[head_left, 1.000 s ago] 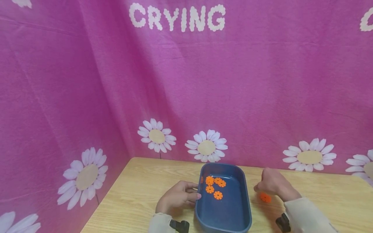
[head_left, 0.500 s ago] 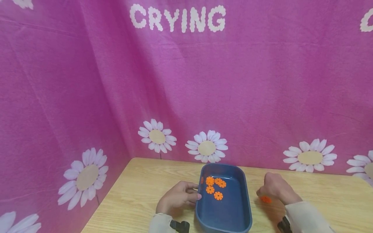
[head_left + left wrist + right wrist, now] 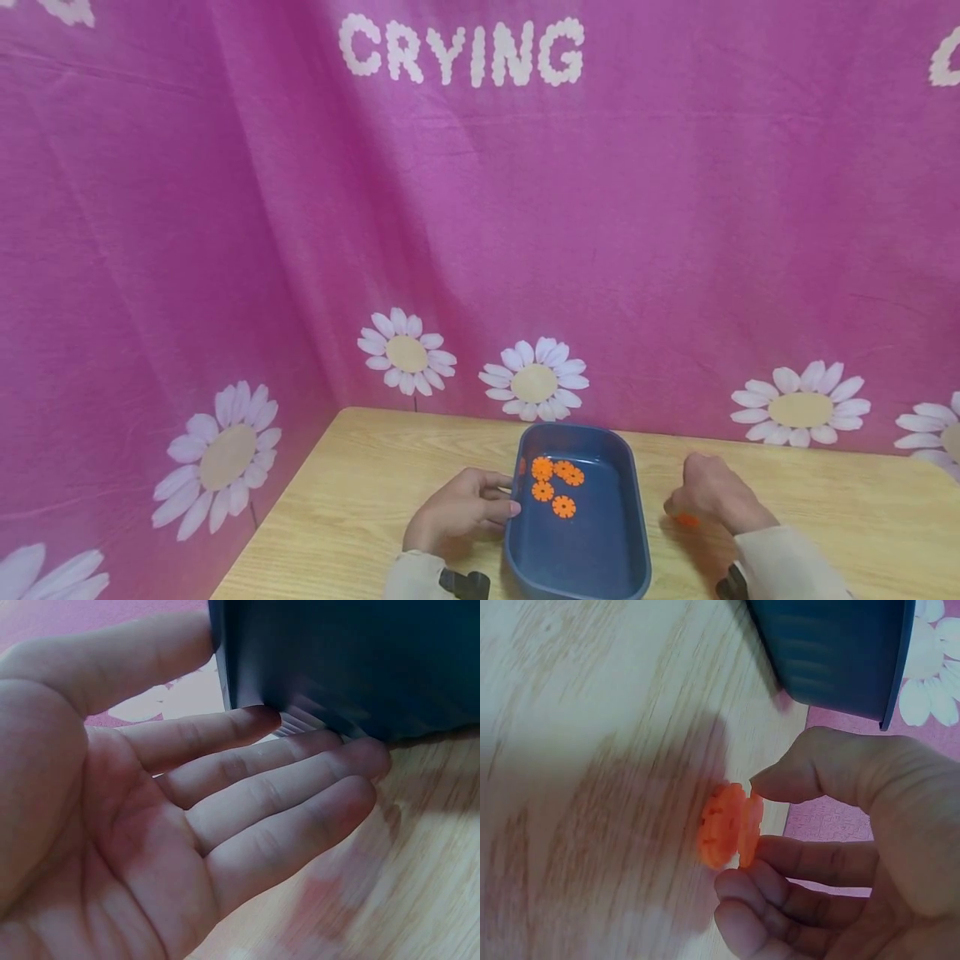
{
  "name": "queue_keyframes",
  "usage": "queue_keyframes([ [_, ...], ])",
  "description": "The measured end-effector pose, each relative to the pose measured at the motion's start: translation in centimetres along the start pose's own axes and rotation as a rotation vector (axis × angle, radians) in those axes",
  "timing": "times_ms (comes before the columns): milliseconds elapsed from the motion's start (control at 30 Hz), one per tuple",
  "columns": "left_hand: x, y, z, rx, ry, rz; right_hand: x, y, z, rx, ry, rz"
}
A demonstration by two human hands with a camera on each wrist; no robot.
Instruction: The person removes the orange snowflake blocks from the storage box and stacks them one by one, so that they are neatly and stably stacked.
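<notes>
Against the left wall of a dark blue rectangular tray [image 3: 588,542] rests my left hand [image 3: 461,508], thumb at the rim. Its fingers [image 3: 262,795] are nearly straight along the tray's lower side in the left wrist view. Right of the tray, my right hand [image 3: 712,492] is low over the table. Between its thumb and fingertips it pinches an orange notched disc [image 3: 751,829], held on edge. Just beside that disc are more orange notched discs [image 3: 720,826], close together on the wood. In the head view the hand mostly hides them.
Several orange notched discs [image 3: 564,506] lie inside the tray, towards its far left. The light wooden table [image 3: 360,492] ends at the back against a pink cloth [image 3: 645,250] printed with daisies and letters. Dark cameras are strapped at both wrists.
My right hand has shifted slightly towards me and now covers more of the orange discs beneath it. The left hand and the tray stay in place.
</notes>
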State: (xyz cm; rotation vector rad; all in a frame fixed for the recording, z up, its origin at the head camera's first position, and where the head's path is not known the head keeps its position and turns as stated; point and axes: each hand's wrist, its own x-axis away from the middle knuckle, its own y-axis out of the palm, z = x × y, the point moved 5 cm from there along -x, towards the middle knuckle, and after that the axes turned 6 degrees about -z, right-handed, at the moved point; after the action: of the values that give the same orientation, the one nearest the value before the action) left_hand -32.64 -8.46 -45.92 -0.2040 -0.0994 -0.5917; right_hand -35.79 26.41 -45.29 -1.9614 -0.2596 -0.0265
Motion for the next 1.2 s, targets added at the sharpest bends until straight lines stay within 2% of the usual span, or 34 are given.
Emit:
queue_keyframes([
  [67, 0.0, 0.0, 0.0, 0.002, -0.001, -0.001, 0.8, -0.3, -1.2, 0.021, 0.050, 0.022],
  [200, 0.1, 0.1, 0.1, 0.011, -0.004, 0.000, 1.4, -0.9, -1.9, -0.001, 0.070, -0.005],
  [567, 0.1, 0.2, 0.3, 0.017, -0.011, -0.007, 1.2, -0.6, -1.1, -0.047, 0.085, -0.023],
  [867, 0.1, 0.2, 0.0, 0.008, -0.024, 0.015, 1.2, -1.3, -1.4, 0.002, 0.093, -0.047],
  [1000, 0.0, 0.2, -0.1, 0.008, -0.018, 0.011, 1.3, -1.8, -1.7, 0.030, 0.073, -0.037],
  [1200, 0.1, 0.1, 0.1, 0.001, -0.018, 0.009, 1.3, -2.6, -2.3, 0.026, 0.009, 0.027],
])
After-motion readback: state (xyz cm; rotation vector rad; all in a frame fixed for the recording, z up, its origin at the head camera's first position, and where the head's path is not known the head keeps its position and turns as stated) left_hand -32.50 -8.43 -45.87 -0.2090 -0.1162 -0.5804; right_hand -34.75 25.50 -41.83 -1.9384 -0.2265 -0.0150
